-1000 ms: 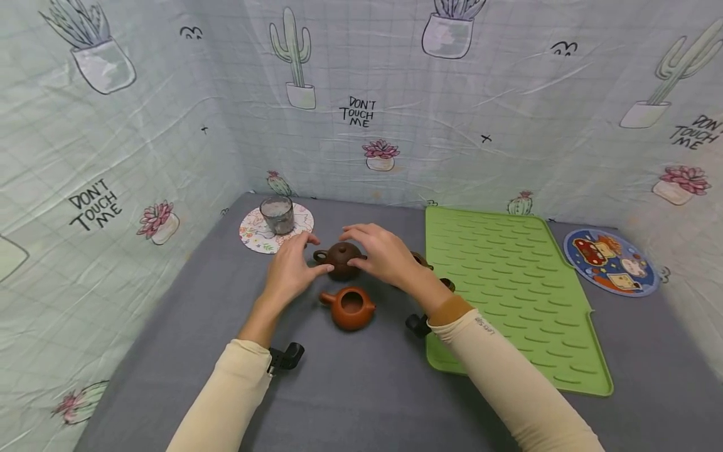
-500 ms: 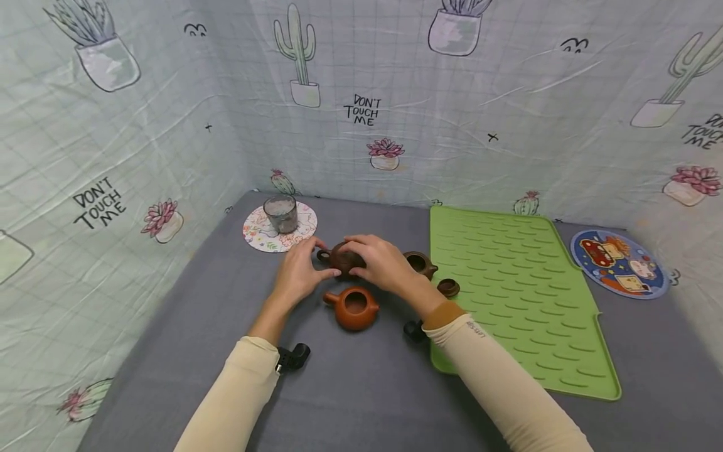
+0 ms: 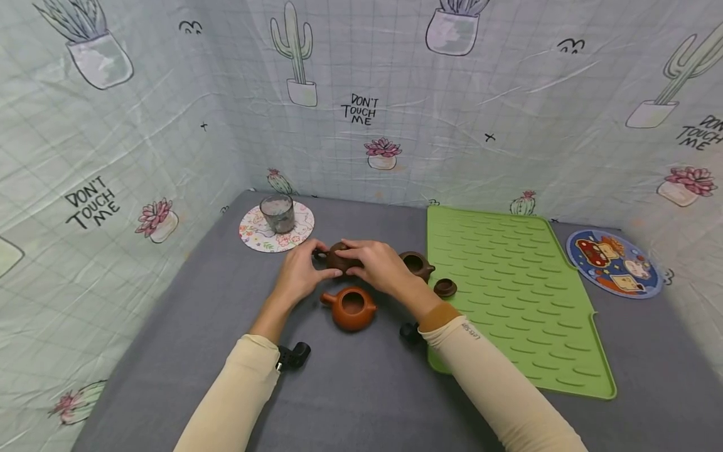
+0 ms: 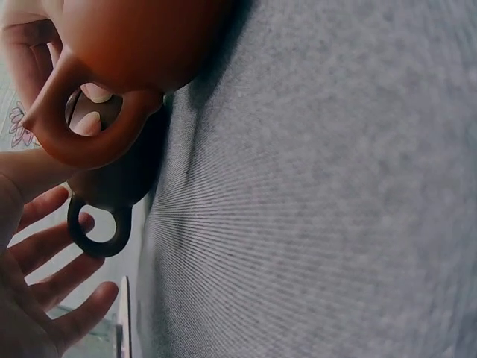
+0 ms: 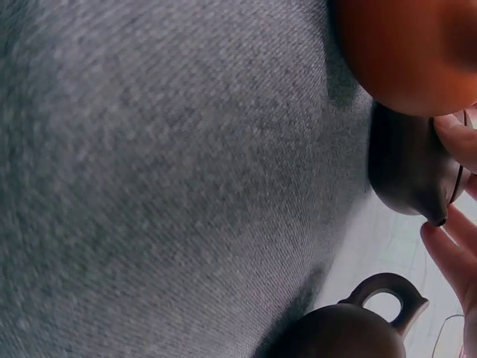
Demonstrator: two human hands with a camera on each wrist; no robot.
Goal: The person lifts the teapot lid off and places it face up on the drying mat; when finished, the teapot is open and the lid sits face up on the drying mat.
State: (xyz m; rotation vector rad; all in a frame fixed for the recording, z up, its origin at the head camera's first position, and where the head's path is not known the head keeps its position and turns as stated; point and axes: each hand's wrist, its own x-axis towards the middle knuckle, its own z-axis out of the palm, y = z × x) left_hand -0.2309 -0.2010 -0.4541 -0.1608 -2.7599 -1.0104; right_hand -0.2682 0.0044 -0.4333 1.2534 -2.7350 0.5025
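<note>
A dark brown teapot with its lid on point(image 3: 335, 259) stands on the grey cloth between both hands. My left hand point(image 3: 299, 276) is round its handle side, thumb at the front and fingers behind. In the left wrist view the teapot's loop handle point(image 4: 98, 242) shows in front of those spread fingers. My right hand point(image 3: 381, 267) holds the other side, its thumb at the lid's edge and its fingers by the spout point(image 5: 434, 210). Right in front stands an orange-brown teapot point(image 3: 353, 322), lidless, handle to the left.
Right of the hands, a second dark teapot point(image 3: 425, 274) stands open, with a small dark lid point(image 3: 445, 288) at the edge of a green ridged mat point(image 3: 508, 314). A glass point(image 3: 278, 216) stands on a floral coaster point(image 3: 253, 231) at back left. A blue patterned coaster point(image 3: 615, 263) lies far right.
Both hands have closed in on the dark teapot from its two sides. The right hand moved slightly toward me, bringing the second dark teapot and the small lid into view.
</note>
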